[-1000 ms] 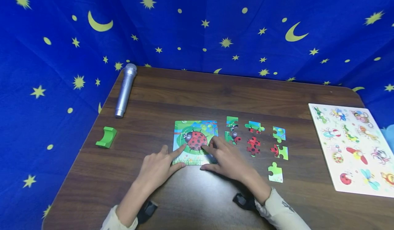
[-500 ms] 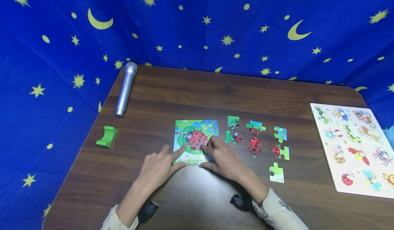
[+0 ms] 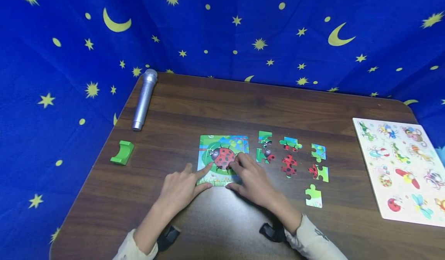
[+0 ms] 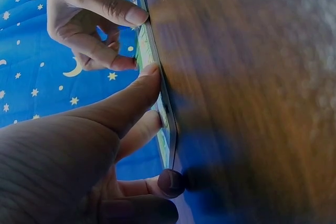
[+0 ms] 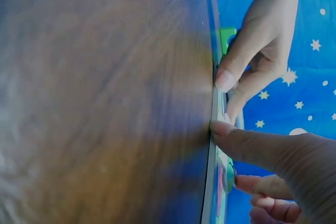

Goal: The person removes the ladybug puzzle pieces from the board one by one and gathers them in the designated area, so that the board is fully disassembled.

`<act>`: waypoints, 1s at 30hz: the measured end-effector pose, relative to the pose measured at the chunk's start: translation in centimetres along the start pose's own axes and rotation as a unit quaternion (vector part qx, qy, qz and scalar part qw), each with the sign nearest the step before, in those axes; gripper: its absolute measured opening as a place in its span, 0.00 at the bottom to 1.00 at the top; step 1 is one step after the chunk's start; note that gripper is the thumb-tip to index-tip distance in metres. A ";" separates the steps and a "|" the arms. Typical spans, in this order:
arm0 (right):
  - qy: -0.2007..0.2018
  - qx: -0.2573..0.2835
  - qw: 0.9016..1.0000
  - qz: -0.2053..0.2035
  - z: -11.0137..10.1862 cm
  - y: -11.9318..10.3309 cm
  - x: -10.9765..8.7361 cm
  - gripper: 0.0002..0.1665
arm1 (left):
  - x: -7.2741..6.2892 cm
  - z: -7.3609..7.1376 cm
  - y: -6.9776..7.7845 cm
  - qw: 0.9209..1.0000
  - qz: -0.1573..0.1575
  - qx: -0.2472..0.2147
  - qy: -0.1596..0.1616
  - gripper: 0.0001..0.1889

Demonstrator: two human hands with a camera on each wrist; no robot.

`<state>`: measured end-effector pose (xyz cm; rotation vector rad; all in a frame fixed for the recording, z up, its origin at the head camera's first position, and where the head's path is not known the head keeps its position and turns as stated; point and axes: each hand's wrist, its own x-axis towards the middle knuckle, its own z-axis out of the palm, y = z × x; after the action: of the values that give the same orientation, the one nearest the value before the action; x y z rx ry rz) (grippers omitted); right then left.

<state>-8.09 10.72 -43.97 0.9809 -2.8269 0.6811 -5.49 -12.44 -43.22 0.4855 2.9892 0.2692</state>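
The ladybug puzzle board (image 3: pixel 219 142) lies flat on the table between both hands. From the left, my left hand (image 3: pixel 180 188) rests its straight index fingertip on the picture, with the thumb at the near edge. My right hand (image 3: pixel 253 179) touches the right part of the picture with a bent index finger, its thumb also at the near edge. In the right wrist view a small green piece (image 5: pixel 229 176) stands slightly raised on the board, right at the right fingertips. The left wrist view shows the board's thin side edge (image 4: pixel 165 95) under both thumbs.
Several loose puzzle pieces (image 3: pixel 289 165) lie right of the board. A white insect puzzle board (image 3: pixel 372 175) sits at the far right. At the left are a silver toy microphone (image 3: pixel 143 103) and a green arched block (image 3: pixel 123 153). Behind the table (image 3: pixel 250 101) hangs a blue starry cloth (image 3: pixel 194 28).
The head view has shifted slightly. Both hands stay in nearly the same place on the ladybug board, and the loose pieces lie as before.
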 end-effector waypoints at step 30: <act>0.001 -0.077 0.996 -0.043 -0.5 0.4 1.2 0.24 | -0.1 0.1 -0.1 1.000 0.009 0.000 0.005 0.31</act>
<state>-9.34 10.53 -43.46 1.0672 -2.7661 0.4482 -5.45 -12.54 -43.33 0.5127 2.9967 0.2735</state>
